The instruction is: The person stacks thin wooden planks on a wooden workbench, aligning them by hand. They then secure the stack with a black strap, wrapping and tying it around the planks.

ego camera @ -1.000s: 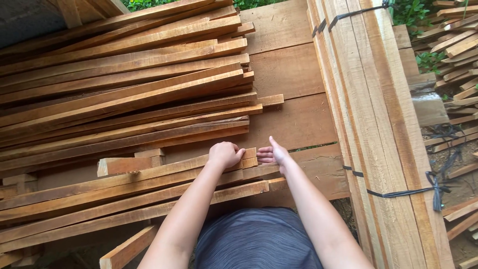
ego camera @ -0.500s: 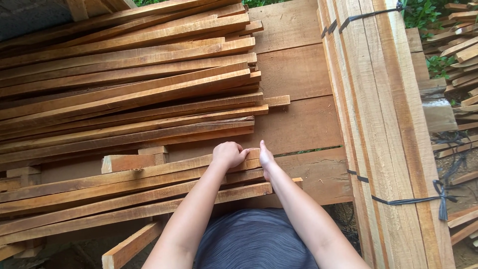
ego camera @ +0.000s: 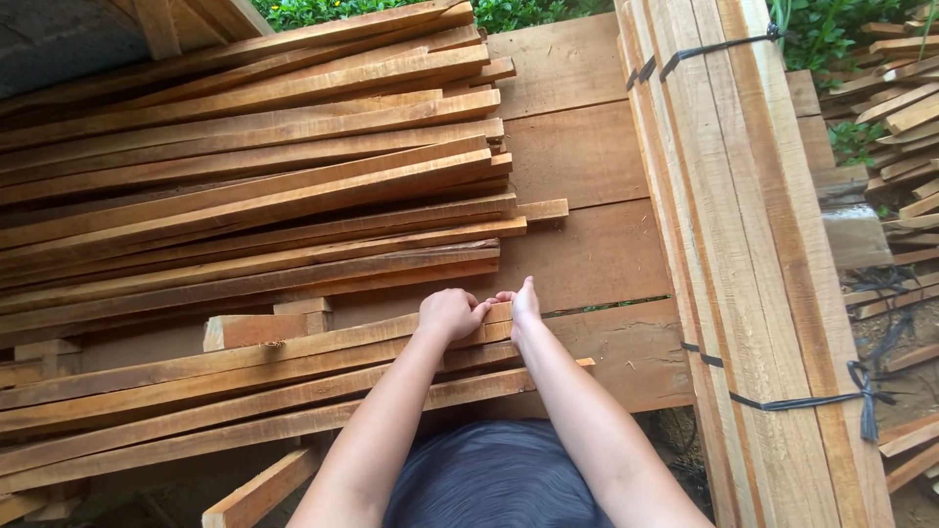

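My left hand point(ego camera: 449, 313) is curled over the right end of a long thin wooden slat point(ego camera: 293, 347) that lies on a low row of similar slats point(ego camera: 196, 416). My right hand point(ego camera: 525, 301) presses flat against that slat's end face, fingers together and pointing away from me. Both hands touch at the end of the slat. Both forearms reach out from the bottom of the view over my dark grey clothing.
A big loose pile of slats point(ego camera: 245, 166) lies beyond my hands on wide planks point(ego camera: 577, 156). A strapped bundle of long boards point(ego camera: 743, 254) runs along the right. More slat stacks point(ego camera: 900, 108) and green plants sit at the far right.
My right hand has moved left against the slat's end, closing up to my left hand. The view has shifted slightly.
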